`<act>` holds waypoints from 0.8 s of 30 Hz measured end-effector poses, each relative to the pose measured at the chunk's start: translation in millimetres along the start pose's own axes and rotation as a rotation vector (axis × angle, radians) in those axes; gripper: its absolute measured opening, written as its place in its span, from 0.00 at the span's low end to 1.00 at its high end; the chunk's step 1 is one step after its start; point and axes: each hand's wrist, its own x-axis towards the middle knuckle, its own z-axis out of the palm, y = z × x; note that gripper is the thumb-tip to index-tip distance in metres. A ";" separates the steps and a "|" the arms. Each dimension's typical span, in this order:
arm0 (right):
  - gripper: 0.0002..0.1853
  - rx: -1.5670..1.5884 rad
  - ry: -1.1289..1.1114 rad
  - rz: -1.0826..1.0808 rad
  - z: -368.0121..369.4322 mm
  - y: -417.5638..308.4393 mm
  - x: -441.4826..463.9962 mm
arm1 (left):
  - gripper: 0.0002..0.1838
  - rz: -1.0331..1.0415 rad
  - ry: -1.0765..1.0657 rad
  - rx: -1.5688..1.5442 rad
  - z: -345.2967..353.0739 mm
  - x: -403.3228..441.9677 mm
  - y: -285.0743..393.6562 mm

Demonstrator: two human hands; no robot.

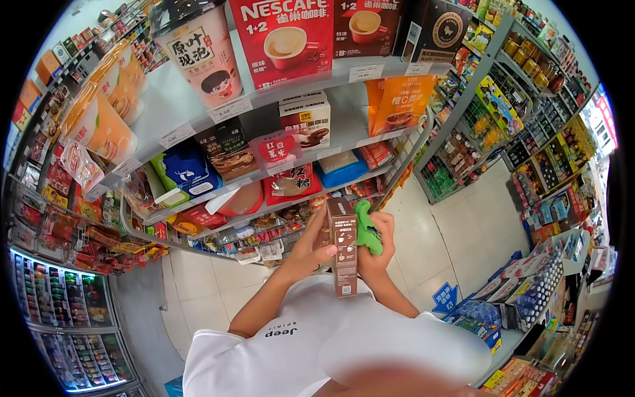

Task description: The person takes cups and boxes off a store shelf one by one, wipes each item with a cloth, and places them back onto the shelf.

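My left hand (pixel 307 248) grips a brown box (pixel 345 261) from its left side, the thumb lying across the narrow printed face. The box stands out in front of my white shirt, with small cup pictures and a square code on that face. In my right hand (pixel 381 246) is a bunched green cloth (pixel 368 231), held against the right side of the box. The fingers of the right hand are curled round the cloth and partly hidden by it.
A shelf rack ahead carries a red Nescafe box (pixel 284 43), a milk tea cup (pixel 198 59), a dark coffee box (pixel 433 33) and orange packs (pixel 400 106). Its lower tier holds a red bag (pixel 292 184). Drink coolers (pixel 66 298) stand left; a goods counter (pixel 509 337) is right.
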 end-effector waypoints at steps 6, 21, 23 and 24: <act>0.31 -0.101 -0.117 -0.172 1.5 2.1 -2.7 | 0.45 -0.232 0.078 -0.299 5.8 -22.4 -23.7; 0.24 0.186 -0.185 0.211 -34.6 -12.8 10.8 | 0.30 -0.061 0.754 -0.401 20.4 -72.3 -18.6; 0.24 0.165 -0.191 0.229 -49.8 -13.2 12.4 | 0.29 -0.003 0.794 -0.373 19.3 -79.0 -23.8; 0.24 0.102 -0.226 0.176 -58.2 -11.1 14.6 | 0.28 0.039 0.800 -0.409 18.8 -80.9 -27.5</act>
